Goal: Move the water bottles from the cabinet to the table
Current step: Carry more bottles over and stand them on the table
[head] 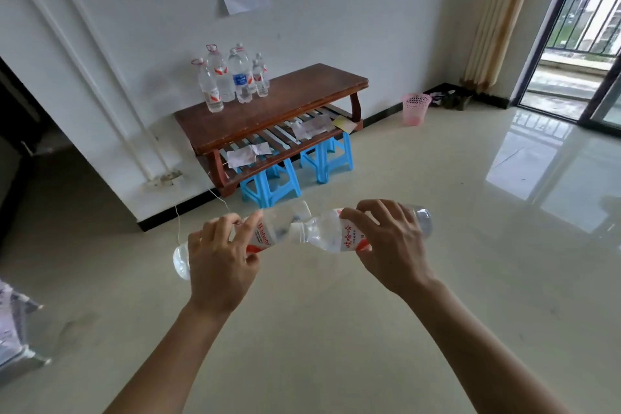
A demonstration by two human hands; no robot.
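My left hand point(220, 255) grips a clear water bottle point(265, 232) with a red and white label, held sideways with its cap pointing right. My right hand point(386, 245) grips a second such bottle point(322, 233), also sideways, cap pointing left toward the first. Both are held over the floor, well in front of the brown wooden table point(295, 101) against the white wall. Several water bottles point(232, 77) stand upright on the table's far left end, one with a blue label. The cabinet is not in view.
Two blue plastic stools point(268, 185) stand under the table, and papers lie on its slatted lower shelf. A pink waste basket point(416, 108) sits to the right on the glossy tile floor. A balcony door with a curtain is far right. A dark doorway opens at the left.
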